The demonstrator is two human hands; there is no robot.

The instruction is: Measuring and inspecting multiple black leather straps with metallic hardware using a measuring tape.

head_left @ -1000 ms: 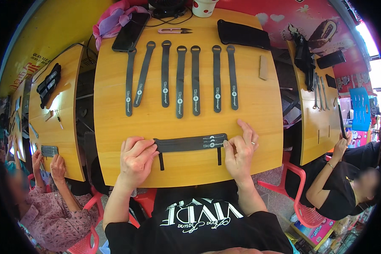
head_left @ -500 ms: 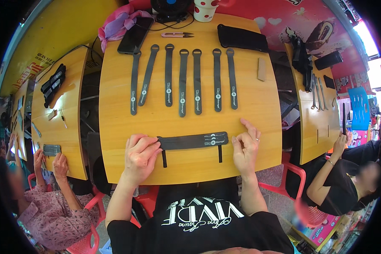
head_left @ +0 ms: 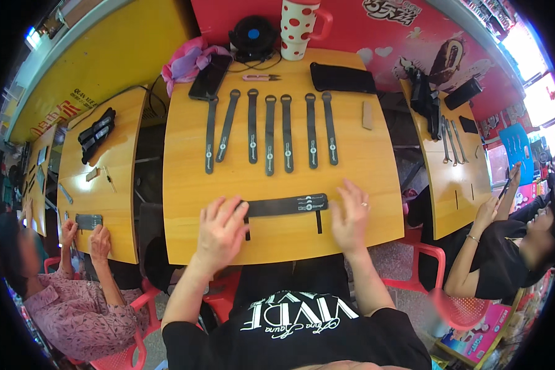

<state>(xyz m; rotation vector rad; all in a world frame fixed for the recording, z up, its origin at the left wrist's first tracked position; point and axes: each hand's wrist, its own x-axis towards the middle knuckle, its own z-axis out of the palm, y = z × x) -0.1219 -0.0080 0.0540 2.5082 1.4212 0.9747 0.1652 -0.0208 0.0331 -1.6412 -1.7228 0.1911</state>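
Left hand (head_left: 221, 231) resting palm-down on the near-left end of the wide black strap (head_left: 287, 206), fingers (head_left: 228, 209) spread flat and loosely curled, pinning rather than gripping. Right hand (head_left: 350, 216) hovering just beside the strap's right end, fingers open and splayed, holding nothing; contact with the strap not clear from this angle.

Strap lying flat across the yellow worktop (head_left: 364, 154), close to the near edge, running left to right, two short black tabs (head_left: 319, 222) hanging off it toward the body.

Sitting further back: row of seven narrow black straps (head_left: 270, 132) with ring ends, laid side by side. Behind those: phone (head_left: 210, 76), pink snips (head_left: 260, 78), black pouch (head_left: 342, 78), spotted mug (head_left: 302, 28), small fan (head_left: 253, 36), pink cloth (head_left: 185, 60).

Risks, judging from this layout:
- Strap sliding or skewing: pinned at one end only, right end free, smooth surface.
- Strap or tabs slipping off the near edge: very little margin there.
- Tabs folding under if pressed without checking, being loose and thin.
- Sweeping the forearms forward and disturbing the lined-up row: near, but not touching now.

Co-workers' hands busy at the side tables, well apart.
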